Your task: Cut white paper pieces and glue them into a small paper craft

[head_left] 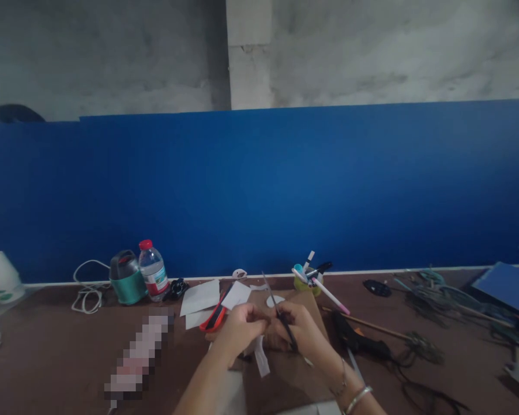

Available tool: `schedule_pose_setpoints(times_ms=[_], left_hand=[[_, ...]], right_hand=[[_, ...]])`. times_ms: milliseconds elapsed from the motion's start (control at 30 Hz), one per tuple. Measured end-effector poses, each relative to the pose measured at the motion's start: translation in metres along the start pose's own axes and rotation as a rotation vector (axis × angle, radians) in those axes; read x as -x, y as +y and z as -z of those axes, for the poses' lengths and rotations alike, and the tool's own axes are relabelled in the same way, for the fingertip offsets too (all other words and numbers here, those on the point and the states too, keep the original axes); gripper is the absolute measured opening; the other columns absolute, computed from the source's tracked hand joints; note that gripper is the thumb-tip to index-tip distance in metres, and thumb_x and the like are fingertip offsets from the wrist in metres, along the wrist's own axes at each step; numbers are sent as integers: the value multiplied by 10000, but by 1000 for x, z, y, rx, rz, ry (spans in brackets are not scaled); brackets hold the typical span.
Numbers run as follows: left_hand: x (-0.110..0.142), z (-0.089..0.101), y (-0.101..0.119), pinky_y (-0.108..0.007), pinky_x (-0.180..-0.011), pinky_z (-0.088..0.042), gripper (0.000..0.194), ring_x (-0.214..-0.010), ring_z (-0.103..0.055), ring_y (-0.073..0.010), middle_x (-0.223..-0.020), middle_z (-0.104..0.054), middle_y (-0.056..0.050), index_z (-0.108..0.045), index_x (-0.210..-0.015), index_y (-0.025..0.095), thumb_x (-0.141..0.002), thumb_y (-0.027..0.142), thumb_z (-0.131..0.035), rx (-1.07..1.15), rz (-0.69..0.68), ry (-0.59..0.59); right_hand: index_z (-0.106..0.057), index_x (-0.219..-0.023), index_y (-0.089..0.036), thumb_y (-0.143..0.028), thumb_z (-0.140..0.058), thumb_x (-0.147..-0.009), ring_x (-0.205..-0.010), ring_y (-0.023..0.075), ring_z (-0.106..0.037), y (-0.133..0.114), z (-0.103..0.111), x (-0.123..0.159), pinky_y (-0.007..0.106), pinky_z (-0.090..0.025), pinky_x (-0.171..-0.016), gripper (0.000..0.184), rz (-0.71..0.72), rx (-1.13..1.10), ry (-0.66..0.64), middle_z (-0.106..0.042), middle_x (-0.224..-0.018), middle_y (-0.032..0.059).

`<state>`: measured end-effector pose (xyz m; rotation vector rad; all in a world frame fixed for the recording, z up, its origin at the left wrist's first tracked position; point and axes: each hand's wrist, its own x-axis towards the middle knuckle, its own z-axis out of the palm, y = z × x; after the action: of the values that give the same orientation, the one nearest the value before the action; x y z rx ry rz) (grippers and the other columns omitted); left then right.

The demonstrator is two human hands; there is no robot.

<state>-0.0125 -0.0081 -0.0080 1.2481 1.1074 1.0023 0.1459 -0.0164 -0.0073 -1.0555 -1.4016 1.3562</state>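
My left hand (pixel 244 324) is closed in a pinch, its fingertips close to those of my right hand. A white paper strip (pixel 262 358) hangs below its fingers. My right hand (pixel 300 327) is closed around dark-handled scissors (pixel 278 304), whose blades point up and away from me. Both hands are over a brown cardboard piece (pixel 313 305). Just beyond the fingers lies a white paper disc (pixel 275 300). Left of my left hand, a red and black tool (pixel 216 317) lies among white paper pieces (pixel 200 297). My fingers hide part of the scissors and strip.
A water bottle (pixel 153 271) and a teal-based container (pixel 128 278) stand at the back left. Behind my right hand is a pen holder (pixel 308 282). A black glue gun (pixel 361 340) lies to the right, near tangled green strands (pixel 436 302). A blue partition (pixel 259 190) bounds the table.
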Motion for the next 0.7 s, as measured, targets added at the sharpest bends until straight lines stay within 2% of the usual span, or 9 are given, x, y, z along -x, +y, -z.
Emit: schedule_pose_setpoints(times_ms=[200,300,400,533,700], left_hand=[[5,-13,8,-219,-573,-397,233,-560,-527,-106,-604,-598,14,-614,-671,159,-594,313,-772,388,-5,48],[6,-20,9,-219,-551,-406,271,-541,-515,-101,-581,-571,29,-601,-658,165,-572,336,-794,507,-1,62],[7,-23,10,-233,-523,-412,320,-535,-533,-118,-599,-585,21,-603,-660,172,-558,399,-802,506,29,108],[5,-20,11,-219,-533,-390,299,-542,-525,-109,-583,-587,15,-628,-646,157,-570,392,-797,434,-27,193],[3,-14,10,-223,-574,-371,239,-554,-505,-105,-570,-587,13,-661,-644,139,-587,340,-779,379,-50,200]], right_hand=[[-502,-659,-195,-543,-714,-654,-367,81,-441,-10,-9,5,203,-316,-395,408,25,-64,148,-476,-431,-72],[-500,-675,-194,-558,-700,-681,-395,83,-454,-12,-14,7,205,-321,-418,416,16,-119,159,-500,-455,-62],[-519,-702,-188,-518,-715,-673,-408,89,-453,-9,-13,5,211,-327,-433,385,-13,-98,68,-488,-454,-69],[-548,-730,-182,-425,-745,-636,-480,87,-436,-5,-7,2,217,-355,-466,327,29,-23,-18,-506,-562,-58],[-554,-729,-176,-398,-726,-681,-526,88,-413,-7,-5,6,215,-337,-493,285,59,47,-86,-481,-601,-54]])
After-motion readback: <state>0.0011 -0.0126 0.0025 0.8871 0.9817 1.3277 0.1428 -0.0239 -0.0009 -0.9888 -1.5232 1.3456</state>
